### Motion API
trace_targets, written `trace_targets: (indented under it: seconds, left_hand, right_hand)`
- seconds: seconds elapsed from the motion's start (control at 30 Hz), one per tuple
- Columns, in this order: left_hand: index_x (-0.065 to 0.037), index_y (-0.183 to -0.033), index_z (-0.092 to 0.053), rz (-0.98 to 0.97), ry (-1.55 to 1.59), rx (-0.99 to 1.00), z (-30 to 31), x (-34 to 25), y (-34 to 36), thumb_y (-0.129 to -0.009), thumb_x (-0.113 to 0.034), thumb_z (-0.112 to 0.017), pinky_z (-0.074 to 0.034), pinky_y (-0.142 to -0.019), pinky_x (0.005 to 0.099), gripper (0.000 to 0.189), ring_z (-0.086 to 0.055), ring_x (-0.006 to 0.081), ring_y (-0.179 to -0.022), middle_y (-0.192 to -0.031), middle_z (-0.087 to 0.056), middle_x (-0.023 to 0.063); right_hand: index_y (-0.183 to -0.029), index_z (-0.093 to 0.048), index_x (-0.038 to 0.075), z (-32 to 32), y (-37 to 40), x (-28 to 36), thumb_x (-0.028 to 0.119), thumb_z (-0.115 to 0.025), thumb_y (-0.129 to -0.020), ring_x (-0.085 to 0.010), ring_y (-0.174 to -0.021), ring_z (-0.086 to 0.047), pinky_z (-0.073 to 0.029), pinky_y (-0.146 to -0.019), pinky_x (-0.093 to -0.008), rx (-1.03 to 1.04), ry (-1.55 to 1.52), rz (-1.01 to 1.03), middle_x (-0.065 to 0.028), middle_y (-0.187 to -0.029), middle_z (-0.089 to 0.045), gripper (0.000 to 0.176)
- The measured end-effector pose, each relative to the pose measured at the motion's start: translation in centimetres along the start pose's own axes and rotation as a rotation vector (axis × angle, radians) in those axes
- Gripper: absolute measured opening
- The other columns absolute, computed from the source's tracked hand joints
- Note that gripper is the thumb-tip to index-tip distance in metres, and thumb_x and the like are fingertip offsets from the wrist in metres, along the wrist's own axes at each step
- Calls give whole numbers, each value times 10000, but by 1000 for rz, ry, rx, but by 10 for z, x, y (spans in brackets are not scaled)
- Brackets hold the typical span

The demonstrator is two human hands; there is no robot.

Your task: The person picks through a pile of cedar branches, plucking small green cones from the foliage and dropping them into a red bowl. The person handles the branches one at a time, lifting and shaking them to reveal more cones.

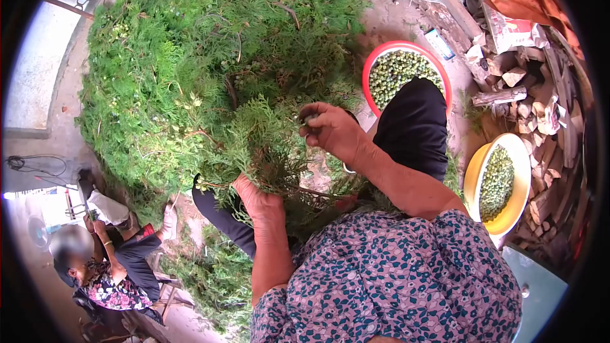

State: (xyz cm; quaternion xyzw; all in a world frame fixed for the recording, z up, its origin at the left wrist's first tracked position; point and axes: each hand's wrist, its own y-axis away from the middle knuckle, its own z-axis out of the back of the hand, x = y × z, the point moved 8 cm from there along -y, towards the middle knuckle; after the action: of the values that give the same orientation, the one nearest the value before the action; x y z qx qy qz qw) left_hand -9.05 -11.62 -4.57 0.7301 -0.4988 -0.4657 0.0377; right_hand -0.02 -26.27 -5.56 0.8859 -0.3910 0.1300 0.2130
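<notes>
My left hand (259,204) is closed around the stem end of a leafy green conifer branch (267,146), held over my lap. The branch has flat, scaly sprays that fan upward and to the right. To the right of those sprays, my right hand (337,132) is raised with its fingers curled into a pinch. Between the thumb and fingers shows a small grey-green cone (309,119), partly hidden. Beyond my right knee stands a red-rimmed basin (366,86) holding many round green cones (403,73).
A large heap of cut conifer branches (171,63) covers the floor ahead and left. A yellow basin (471,181) of small green cones stands at right, beside stacked firewood (546,152). Another person (121,273) sits at lower left, holding a small green sprig.
</notes>
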Motion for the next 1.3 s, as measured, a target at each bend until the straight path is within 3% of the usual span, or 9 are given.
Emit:
trace_targets:
  seconds: [0.57,0.83,0.93,0.97,1.03,1.1,1.2,1.23,1.3]
  left_hand:
    - [-46,-1031,-562,3,-251,-16,22,3,-15,-878,-252,-414,-483,-740,376,296,-562,258,-816,-963,-589,114]
    - [-85,-1039,-561,78,22,133,64,19,-39,-858,-277,-425,-431,-825,359,297,-542,242,-932,-986,-584,83]
    - [-121,-988,-576,-445,-1269,268,36,0,-33,-783,-314,-492,-440,-794,350,293,-550,202,-960,-1010,-590,58]
    - [-121,-988,-576,-447,-1268,266,20,-7,-23,-783,-314,-492,-440,-794,350,293,-550,202,-960,-1010,-590,58]
    - [-120,-1182,-505,-696,-2082,425,-40,-8,13,-855,-238,-487,-430,-862,308,349,-548,172,-1013,-1134,-563,31]
    - [-118,-1188,-508,-788,-2093,462,-35,-2,13,-875,-199,-464,-457,-818,281,326,-571,145,-972,-1103,-580,76]
    - [21,-1141,-511,-211,-440,620,-15,2,8,-882,-108,-434,-478,-796,299,300,-582,179,-948,-1096,-577,121]
    - [21,-1141,-511,-216,-437,619,-19,-2,11,-882,-108,-434,-478,-796,299,300,-582,179,-948,-1096,-577,121]
    - [69,-1106,-512,-771,-1657,588,-36,-5,26,-878,-81,-429,-486,-781,311,286,-585,188,-929,-1082,-581,132]
  right_hand:
    - [-897,-519,-10,10,6,27,32,-569,-813,-117,-559,-484,-400,-496,-229,-158,174,282,-54,-680,-527,107]
    - [-941,-514,75,-11,5,1,100,-563,-817,-151,-726,-559,-434,-534,-260,6,48,-43,-41,-861,-552,135]
    - [-879,-552,54,-31,8,-4,119,-600,-804,-104,-632,-539,-397,-480,-212,38,174,-84,-9,-744,-544,111]
    - [-828,-561,43,-38,11,-7,116,-613,-797,-94,-572,-530,-378,-453,-198,66,256,-110,-9,-701,-539,95]
    - [-801,-595,39,-45,11,-8,137,-639,-782,-53,-559,-504,-355,-448,-182,125,331,-90,14,-667,-552,109]
    - [-916,-627,7,-55,10,0,122,-644,-777,-71,-734,-548,-441,-640,-219,168,558,36,-10,-811,-613,181]
    - [-908,-630,-20,-65,10,9,104,-663,-756,-85,-790,-555,-434,-706,-236,172,615,94,-22,-833,-619,200]
    - [-903,-629,-26,-70,9,14,99,-661,-755,-88,-790,-554,-435,-703,-243,195,674,169,-26,-835,-618,196]
    - [-900,-631,-20,-74,8,15,100,-665,-749,-107,-788,-562,-436,-703,-254,269,781,204,-39,-841,-618,196]
